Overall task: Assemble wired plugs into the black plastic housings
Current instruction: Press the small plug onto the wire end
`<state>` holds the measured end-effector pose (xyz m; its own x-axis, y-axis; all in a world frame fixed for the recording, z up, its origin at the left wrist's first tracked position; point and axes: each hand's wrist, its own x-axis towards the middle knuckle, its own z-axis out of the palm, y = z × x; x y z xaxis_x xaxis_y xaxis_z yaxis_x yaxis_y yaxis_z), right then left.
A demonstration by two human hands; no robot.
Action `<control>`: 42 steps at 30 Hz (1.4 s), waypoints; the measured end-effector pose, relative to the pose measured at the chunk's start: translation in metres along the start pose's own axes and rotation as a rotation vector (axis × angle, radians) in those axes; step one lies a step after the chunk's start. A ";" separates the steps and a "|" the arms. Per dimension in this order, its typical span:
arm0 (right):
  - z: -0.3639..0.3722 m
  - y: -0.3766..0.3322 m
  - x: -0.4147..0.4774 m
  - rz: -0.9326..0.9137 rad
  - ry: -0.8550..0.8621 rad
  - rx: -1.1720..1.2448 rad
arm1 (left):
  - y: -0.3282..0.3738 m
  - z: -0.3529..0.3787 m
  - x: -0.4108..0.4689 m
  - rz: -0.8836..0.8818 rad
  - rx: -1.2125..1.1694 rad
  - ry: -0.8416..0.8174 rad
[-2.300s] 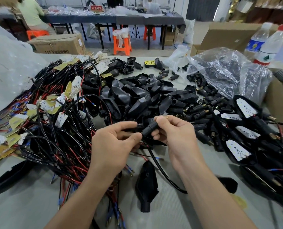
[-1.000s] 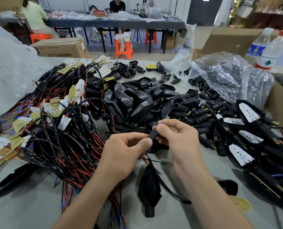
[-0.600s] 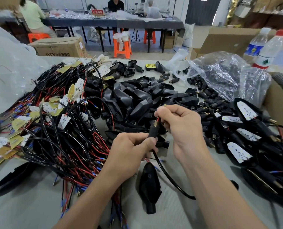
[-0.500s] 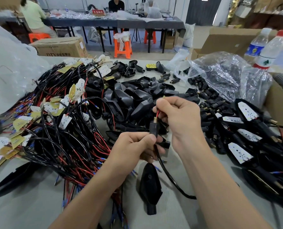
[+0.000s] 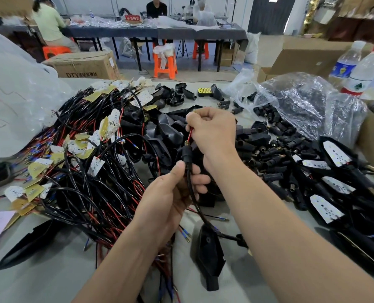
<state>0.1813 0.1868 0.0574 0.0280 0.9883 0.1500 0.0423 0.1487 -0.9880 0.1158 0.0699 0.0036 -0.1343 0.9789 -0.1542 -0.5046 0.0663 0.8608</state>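
Right hand [image 5: 212,130] has lifted, drawing the red wire [image 5: 189,136] up out of the black plug sleeve [image 5: 186,155], fingers pinched shut on it. Left hand [image 5: 170,195] clamps the sleeve and black cable [image 5: 194,200]. Step: threading the plug. Next, seat it into the housing [image 5: 209,256] on the table below.

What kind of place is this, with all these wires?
Probably a small factory or assembly workshop. The table holds a big heap of black and red wires and a pile of black housings, and other workers sit at another table.
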 end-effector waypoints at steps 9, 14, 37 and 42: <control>-0.024 0.011 0.003 0.111 -0.075 0.298 | -0.006 -0.005 -0.005 0.070 0.223 0.080; -0.042 0.019 -0.013 0.260 -0.504 0.072 | -0.008 -0.002 -0.004 0.157 0.315 0.115; -0.066 0.015 -0.026 0.065 -0.737 -0.144 | -0.016 -0.003 -0.001 0.090 0.291 0.138; -0.062 0.014 -0.027 0.089 -0.517 -0.064 | -0.013 -0.006 0.002 0.107 0.326 0.178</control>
<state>0.2430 0.1606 0.0423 -0.4612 0.8872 0.0120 0.1233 0.0775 -0.9893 0.1172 0.0697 -0.0108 -0.3324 0.9365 -0.1120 -0.1857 0.0514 0.9813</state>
